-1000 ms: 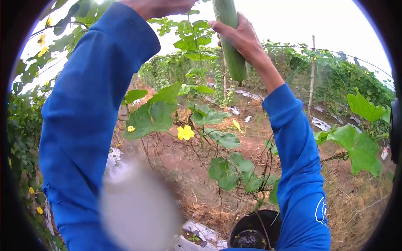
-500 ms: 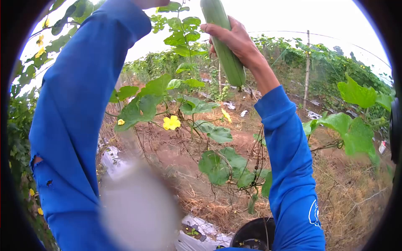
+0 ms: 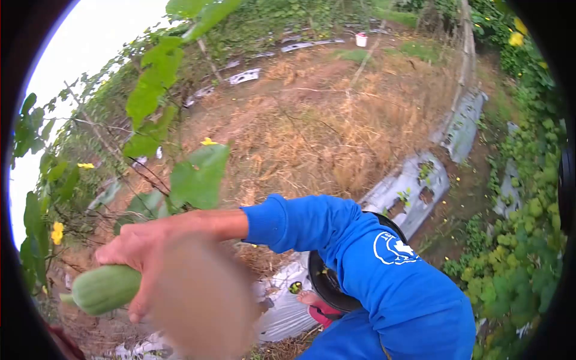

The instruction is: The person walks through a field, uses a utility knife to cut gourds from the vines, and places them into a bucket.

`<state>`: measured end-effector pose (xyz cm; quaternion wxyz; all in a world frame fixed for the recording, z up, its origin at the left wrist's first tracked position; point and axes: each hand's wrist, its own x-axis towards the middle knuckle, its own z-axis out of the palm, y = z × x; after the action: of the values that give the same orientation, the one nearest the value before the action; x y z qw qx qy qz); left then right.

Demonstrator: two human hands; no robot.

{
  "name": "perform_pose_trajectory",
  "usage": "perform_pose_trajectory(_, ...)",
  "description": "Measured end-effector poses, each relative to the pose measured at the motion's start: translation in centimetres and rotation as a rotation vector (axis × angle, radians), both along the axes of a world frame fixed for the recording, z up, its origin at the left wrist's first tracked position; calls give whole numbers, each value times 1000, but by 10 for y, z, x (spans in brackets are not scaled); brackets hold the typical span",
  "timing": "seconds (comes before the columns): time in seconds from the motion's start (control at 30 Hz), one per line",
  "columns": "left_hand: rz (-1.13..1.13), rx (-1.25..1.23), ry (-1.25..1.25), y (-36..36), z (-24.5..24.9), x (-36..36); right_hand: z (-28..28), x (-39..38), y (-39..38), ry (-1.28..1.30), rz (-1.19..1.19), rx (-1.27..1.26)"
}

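Observation:
My right hand (image 3: 147, 252), reaching across to the left from a blue sleeve, grips a long green gourd (image 3: 107, 289) at the lower left. The gourd's rounded end with a short stem points left, and a blurred spot in front of the camera hides part of the hand. A dark strip at the bottom left edge is too unclear to name; my left hand does not show. Behind my right forearm is a black bucket (image 3: 327, 282), partly covered by the sleeve.
Vine leaves (image 3: 201, 177) and yellow flowers hang at the left. Silvery plastic sheeting (image 3: 414, 186) with holes crosses the ground. Dry straw covers the soil, a white pail (image 3: 361, 39) stands far back, and dense vines line the right. A foot in a red sandal (image 3: 324, 313) is beside the bucket.
The view has turned toward the right and downward. My right hand has come down from overhead with the gourd, which now lies across the lower left. My left arm has left the view.

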<state>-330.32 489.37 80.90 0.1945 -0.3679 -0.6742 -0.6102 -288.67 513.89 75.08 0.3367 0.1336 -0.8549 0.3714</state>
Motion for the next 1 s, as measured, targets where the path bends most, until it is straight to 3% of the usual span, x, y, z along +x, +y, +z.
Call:
perform_pose_trajectory(0.1, -185, -141, -406, -15, -147, 67, -74, 61, -46, -150, -99, -119)
perform_pose_trajectory(0.2, -359, -477, -814, -33, -253, 179, -118, 123, -86, -510, -195, -130)
perform_pose_trajectory(0.27, -582, -268, -829, -43, -364, 212, -142, 169, -110, -483, -255, -237)
perform_pose_trajectory(0.33, -643, -615, -1149, -66, -438, 250, -166, 209, -138, -441, -315, -328)
perform_pose_trajectory(0.4, -668, -685, -1381, -85, -431, 346, -189, 232, -152, -406, -419, -401)
perform_pose_trajectory(0.47, -847, -670, -1547, -102, -495, 383, -191, 255, -161, -372, -432, -395)
perform_pose_trajectory(0.53, -1138, -744, -1494, -105, -537, 418, -185, 279, -166, -520, -430, -556)
perform_pose_trajectory(0.57, -1142, -754, -1493, -103, -545, 440, -207, 285, -164, -382, -457, -581)
perform_pose_trajectory(0.7, -1151, -1076, -1504, -89, -562, 519, -216, 337, -160, -424, -502, -775)
perform_pose_trajectory(0.77, -1190, -1216, -1417, -77, -560, 551, -233, 362, -151, -248, -561, -769)
perform_pose_trajectory(0.93, -1271, -1262, -1446, -55, -533, 649, -239, 438, -136, -152, -656, -821)
perform_pose_trajectory(1.0, -1391, -1305, -1283, -51, -518, 686, -210, 476, -138, -86, -751, -901)
